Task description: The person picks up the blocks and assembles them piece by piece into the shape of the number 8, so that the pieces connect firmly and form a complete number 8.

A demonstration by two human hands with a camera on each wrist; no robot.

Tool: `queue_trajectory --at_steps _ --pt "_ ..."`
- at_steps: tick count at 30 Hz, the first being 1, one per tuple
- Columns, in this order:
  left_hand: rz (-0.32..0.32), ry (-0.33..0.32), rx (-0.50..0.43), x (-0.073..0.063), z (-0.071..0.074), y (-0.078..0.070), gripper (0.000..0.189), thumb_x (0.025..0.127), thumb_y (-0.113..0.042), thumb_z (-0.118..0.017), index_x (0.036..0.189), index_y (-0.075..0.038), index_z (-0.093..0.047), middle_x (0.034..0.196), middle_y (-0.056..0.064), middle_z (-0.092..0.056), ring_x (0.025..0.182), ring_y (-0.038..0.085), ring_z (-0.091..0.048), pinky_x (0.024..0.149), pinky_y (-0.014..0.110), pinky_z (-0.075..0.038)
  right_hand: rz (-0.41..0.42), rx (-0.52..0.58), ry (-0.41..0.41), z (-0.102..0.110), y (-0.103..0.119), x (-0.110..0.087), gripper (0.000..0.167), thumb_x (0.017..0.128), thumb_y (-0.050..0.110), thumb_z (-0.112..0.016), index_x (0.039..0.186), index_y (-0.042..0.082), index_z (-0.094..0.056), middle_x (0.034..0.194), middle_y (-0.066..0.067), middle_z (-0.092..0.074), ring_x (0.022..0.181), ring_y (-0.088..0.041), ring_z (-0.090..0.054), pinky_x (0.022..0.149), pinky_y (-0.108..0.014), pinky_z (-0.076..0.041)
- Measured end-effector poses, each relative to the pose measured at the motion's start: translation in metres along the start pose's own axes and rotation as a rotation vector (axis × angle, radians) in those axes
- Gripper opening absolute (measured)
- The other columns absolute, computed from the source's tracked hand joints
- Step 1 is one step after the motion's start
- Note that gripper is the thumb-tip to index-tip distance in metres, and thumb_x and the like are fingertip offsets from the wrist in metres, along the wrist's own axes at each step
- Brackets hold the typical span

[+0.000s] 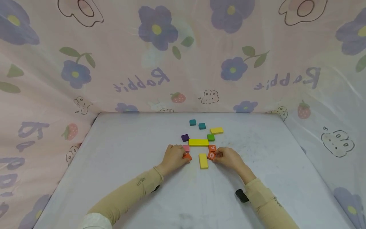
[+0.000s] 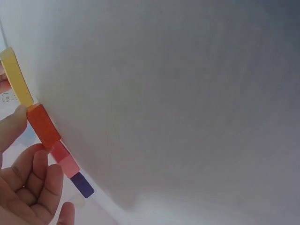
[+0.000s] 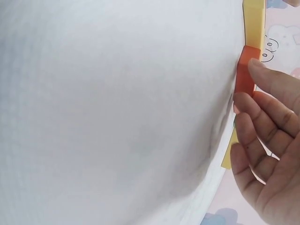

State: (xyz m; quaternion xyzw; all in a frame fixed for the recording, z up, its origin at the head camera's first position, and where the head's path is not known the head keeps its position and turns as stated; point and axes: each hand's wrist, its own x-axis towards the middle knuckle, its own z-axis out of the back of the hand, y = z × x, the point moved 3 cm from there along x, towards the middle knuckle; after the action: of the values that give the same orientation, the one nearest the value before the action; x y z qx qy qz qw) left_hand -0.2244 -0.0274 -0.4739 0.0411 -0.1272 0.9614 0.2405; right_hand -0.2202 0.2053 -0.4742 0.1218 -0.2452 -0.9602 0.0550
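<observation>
My left hand (image 1: 174,156) pinches an orange block (image 2: 43,125) between thumb and fingers, its face partly covered in the head view. Just beyond that block lies a pink block (image 1: 186,148). On the other side, my right hand (image 1: 228,158) pinches an orange block marked with a white O (image 1: 211,155) by its edges. An orange block marked A (image 1: 212,148) sits right behind it. Between the hands stretches a yellow block (image 1: 203,161), pointing toward me. A longer yellow block (image 1: 198,142) lies crosswise behind it.
A purple block (image 1: 185,137) and a green block (image 1: 210,137) lie near the long yellow block's ends. Farther back are two teal blocks (image 1: 193,122) and another yellow block (image 1: 216,130). A black object (image 1: 241,195) shows beside the right sleeve. Patterned curtains surround the white table (image 1: 128,133).
</observation>
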Motion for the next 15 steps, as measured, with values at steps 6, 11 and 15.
queue_trajectory --at_steps 6,11,15 --pt "0.001 -0.035 0.0 -0.0007 -0.0006 -0.0012 0.03 0.074 -0.042 -0.075 0.076 -0.013 -0.068 0.074 -0.003 -0.062 0.068 0.013 -0.052 0.076 0.033 -0.039 0.002 -0.004 -0.005 -0.0019 -0.0004 0.0001 0.023 0.079 0.024 -0.073 0.095 0.01 -0.067 0.08 0.001 -0.064 0.071 -0.013 -0.053 0.066 -0.029 -0.046" --pt "0.002 -0.045 0.031 0.0021 -0.0008 -0.0012 0.032 0.073 -0.046 -0.074 0.074 -0.014 -0.067 0.071 -0.004 -0.059 0.066 0.013 -0.05 0.076 0.033 -0.038 -0.003 -0.003 -0.008 -0.001 -0.0002 -0.0006 0.022 0.079 0.025 -0.073 0.095 0.01 -0.067 0.08 0.001 -0.064 0.071 -0.013 -0.053 0.066 -0.028 -0.046" --pt "0.008 -0.03 0.04 0.0036 -0.0011 -0.0012 0.034 0.074 -0.047 -0.073 0.075 -0.014 -0.067 0.071 -0.003 -0.057 0.065 0.013 -0.047 0.078 0.033 -0.037 0.004 -0.001 -0.006 -0.0002 0.0003 -0.0017 0.023 0.08 0.025 -0.073 0.095 0.009 -0.067 0.08 0.001 -0.064 0.071 -0.013 -0.053 0.066 -0.028 -0.045"
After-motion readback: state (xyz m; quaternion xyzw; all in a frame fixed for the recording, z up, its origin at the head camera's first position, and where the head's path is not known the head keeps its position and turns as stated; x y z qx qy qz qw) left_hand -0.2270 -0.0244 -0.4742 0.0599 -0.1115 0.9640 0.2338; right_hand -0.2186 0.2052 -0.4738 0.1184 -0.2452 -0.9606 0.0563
